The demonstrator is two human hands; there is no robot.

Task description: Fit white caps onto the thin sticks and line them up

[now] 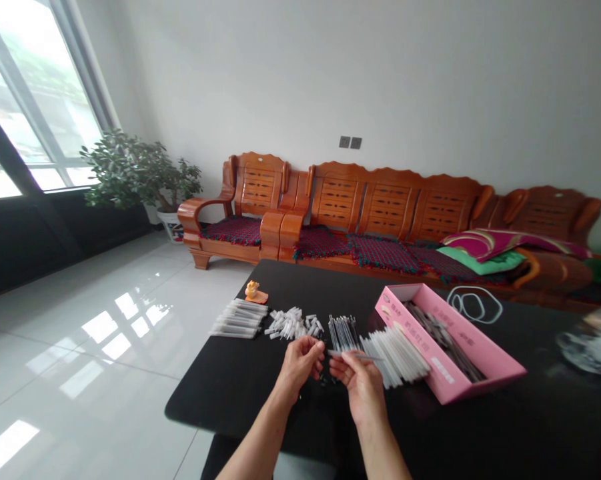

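Above the near part of the black table [220,380], my two hands are close together. My right hand [361,381] pinches a thin pen-like tube [370,357], whose end points toward my left hand. The fingers of my left hand [303,360] are closed in a pinch; whatever is in them is too small to name. Behind the hands lie a row of thin dark sticks like pen refills [343,331] and a pile of short white caps [291,323]. To the right is a row of whitish tubes [397,357]. Small black pieces [325,377] lie partly hidden beneath my hands.
A pink box [500,363] of dark grey strips stands right of the tubes. White-ended sticks [239,319] lie at left, near a small yellow figure [252,289]. White loops [473,307] and a clear plastic bag [587,347] lie at right. A wooden sofa [365,200] stands behind.
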